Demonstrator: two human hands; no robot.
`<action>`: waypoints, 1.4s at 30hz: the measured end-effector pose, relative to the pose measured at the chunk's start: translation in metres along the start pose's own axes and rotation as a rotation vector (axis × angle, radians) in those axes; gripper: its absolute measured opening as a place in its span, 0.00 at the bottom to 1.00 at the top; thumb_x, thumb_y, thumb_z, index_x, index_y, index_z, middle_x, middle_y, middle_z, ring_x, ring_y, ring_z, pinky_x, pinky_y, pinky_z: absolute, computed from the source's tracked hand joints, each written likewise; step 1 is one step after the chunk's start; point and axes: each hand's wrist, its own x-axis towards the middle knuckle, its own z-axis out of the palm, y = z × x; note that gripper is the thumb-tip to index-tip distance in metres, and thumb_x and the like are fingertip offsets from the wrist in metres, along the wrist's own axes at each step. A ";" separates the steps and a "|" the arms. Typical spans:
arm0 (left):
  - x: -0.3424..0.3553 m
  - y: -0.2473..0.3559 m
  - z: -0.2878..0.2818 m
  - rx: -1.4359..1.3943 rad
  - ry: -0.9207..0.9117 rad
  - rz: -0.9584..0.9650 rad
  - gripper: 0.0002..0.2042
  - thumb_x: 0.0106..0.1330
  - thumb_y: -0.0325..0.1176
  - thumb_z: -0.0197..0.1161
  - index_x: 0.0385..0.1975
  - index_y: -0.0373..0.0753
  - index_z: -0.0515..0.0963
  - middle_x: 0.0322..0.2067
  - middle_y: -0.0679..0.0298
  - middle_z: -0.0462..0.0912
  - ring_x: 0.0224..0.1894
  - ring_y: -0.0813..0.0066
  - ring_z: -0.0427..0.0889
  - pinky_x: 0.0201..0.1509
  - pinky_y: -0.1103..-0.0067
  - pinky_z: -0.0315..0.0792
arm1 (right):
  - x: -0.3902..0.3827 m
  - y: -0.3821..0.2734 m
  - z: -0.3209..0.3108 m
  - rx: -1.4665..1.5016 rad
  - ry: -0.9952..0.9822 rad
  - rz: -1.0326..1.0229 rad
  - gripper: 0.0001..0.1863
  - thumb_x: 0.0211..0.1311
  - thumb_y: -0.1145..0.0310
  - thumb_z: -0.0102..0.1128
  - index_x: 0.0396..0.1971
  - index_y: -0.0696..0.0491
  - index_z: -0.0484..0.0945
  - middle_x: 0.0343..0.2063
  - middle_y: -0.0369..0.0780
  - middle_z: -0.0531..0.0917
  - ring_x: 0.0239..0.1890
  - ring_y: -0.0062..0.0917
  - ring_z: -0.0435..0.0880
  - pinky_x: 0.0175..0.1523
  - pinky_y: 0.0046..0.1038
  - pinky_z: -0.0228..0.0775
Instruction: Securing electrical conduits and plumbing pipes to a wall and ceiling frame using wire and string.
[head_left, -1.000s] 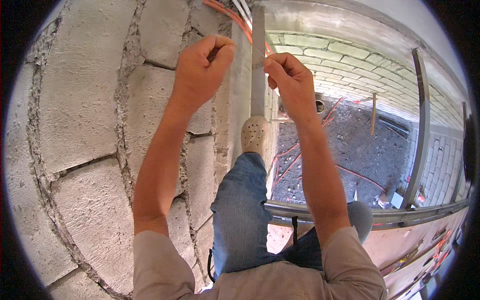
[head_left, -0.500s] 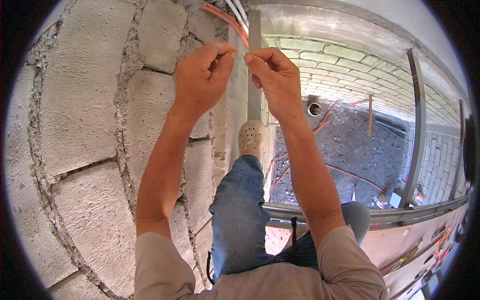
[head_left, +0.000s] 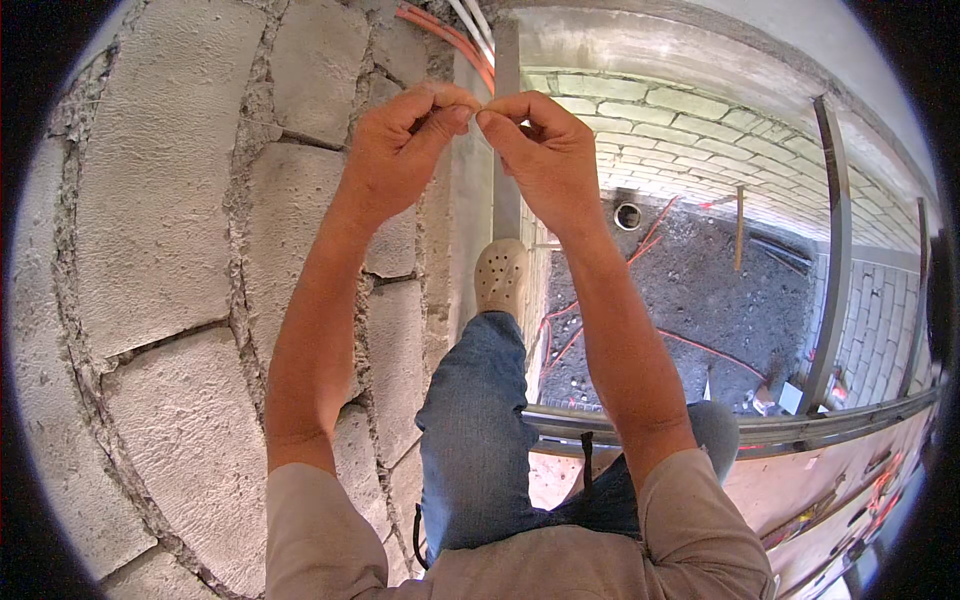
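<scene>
My left hand [head_left: 410, 145] is raised in front of me, thumb and index finger pinched together. Facing it, my right hand [head_left: 540, 150] makes the same kind of pinch. The fingertips of both hands meet or nearly meet; whatever lies between them is too small to make out. Just beyond and below the hands runs a grey metal stud [head_left: 508, 200]. Behind the fingertips, orange flexible conduits [head_left: 445, 35] and white pipes [head_left: 475, 25] come down at the top.
A rough block wall [head_left: 165, 190] rises close on my left. My shoe [head_left: 500, 275] rests by the stud. A metal rail [head_left: 780, 432] crosses at right, above a lower dirt floor [head_left: 690, 300] with orange conduit and a round pipe opening [head_left: 628, 217]. An upright metal post [head_left: 835, 250] stands farther right.
My hands have come together; the gap between their fingertips has closed. The right hand shifted slightly left, and the left hand's fingers reached a little right.
</scene>
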 end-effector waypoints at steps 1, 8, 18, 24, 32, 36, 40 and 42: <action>0.001 0.001 -0.002 0.036 -0.025 -0.022 0.06 0.70 0.30 0.59 0.40 0.35 0.80 0.32 0.70 0.80 0.36 0.83 0.76 0.42 0.84 0.71 | 0.000 0.000 0.000 -0.072 0.006 -0.030 0.03 0.59 0.72 0.65 0.31 0.55 0.83 0.23 0.29 0.80 0.24 0.09 0.73 0.28 0.15 0.64; 0.005 -0.003 -0.011 -0.002 -0.097 -0.100 0.08 0.70 0.32 0.58 0.37 0.34 0.80 0.28 0.71 0.78 0.33 0.85 0.74 0.40 0.85 0.70 | 0.001 -0.002 0.002 -0.404 0.008 -0.312 0.05 0.54 0.72 0.64 0.31 0.54 0.83 0.29 0.38 0.83 0.28 0.23 0.82 0.34 0.23 0.74; 0.006 -0.004 -0.021 0.013 -0.154 -0.201 0.07 0.68 0.32 0.59 0.33 0.35 0.78 0.27 0.73 0.76 0.32 0.87 0.71 0.38 0.85 0.67 | 0.008 0.003 -0.002 -0.680 -0.105 -0.599 0.06 0.54 0.73 0.63 0.33 0.52 0.82 0.32 0.41 0.83 0.32 0.38 0.84 0.36 0.33 0.77; 0.005 -0.010 -0.019 -0.075 -0.104 -0.156 0.05 0.64 0.31 0.60 0.30 0.37 0.79 0.23 0.77 0.73 0.25 0.92 0.65 0.26 0.87 0.60 | 0.006 0.005 0.005 -0.626 -0.064 -0.569 0.05 0.55 0.72 0.64 0.32 0.51 0.81 0.31 0.41 0.83 0.31 0.37 0.84 0.35 0.33 0.77; 0.008 -0.003 -0.022 -0.117 -0.085 -0.278 0.06 0.67 0.35 0.57 0.32 0.42 0.79 0.23 0.79 0.71 0.24 0.92 0.63 0.26 0.89 0.57 | 0.014 0.013 0.009 -0.654 0.007 -0.734 0.13 0.55 0.73 0.64 0.41 0.47 0.82 0.33 0.40 0.83 0.31 0.34 0.84 0.34 0.31 0.77; 0.007 -0.008 -0.026 -0.086 -0.088 -0.273 0.07 0.66 0.37 0.58 0.34 0.43 0.80 0.22 0.80 0.71 0.21 0.93 0.61 0.23 0.89 0.55 | 0.015 0.014 0.011 -0.686 -0.003 -0.763 0.13 0.55 0.74 0.65 0.41 0.47 0.82 0.33 0.39 0.82 0.31 0.34 0.84 0.34 0.31 0.78; 0.009 -0.011 -0.028 -0.117 -0.129 -0.326 0.07 0.66 0.37 0.58 0.35 0.44 0.80 0.22 0.80 0.71 0.21 0.93 0.61 0.23 0.90 0.55 | 0.016 0.014 0.010 -0.718 -0.029 -0.774 0.14 0.54 0.74 0.65 0.41 0.47 0.82 0.32 0.38 0.81 0.31 0.34 0.83 0.33 0.30 0.78; 0.009 -0.012 -0.028 -0.136 -0.139 -0.333 0.07 0.66 0.37 0.58 0.35 0.44 0.80 0.22 0.80 0.71 0.21 0.94 0.61 0.22 0.90 0.55 | 0.018 0.016 0.009 -0.721 -0.036 -0.801 0.14 0.53 0.74 0.65 0.41 0.47 0.82 0.32 0.38 0.81 0.31 0.33 0.83 0.33 0.30 0.78</action>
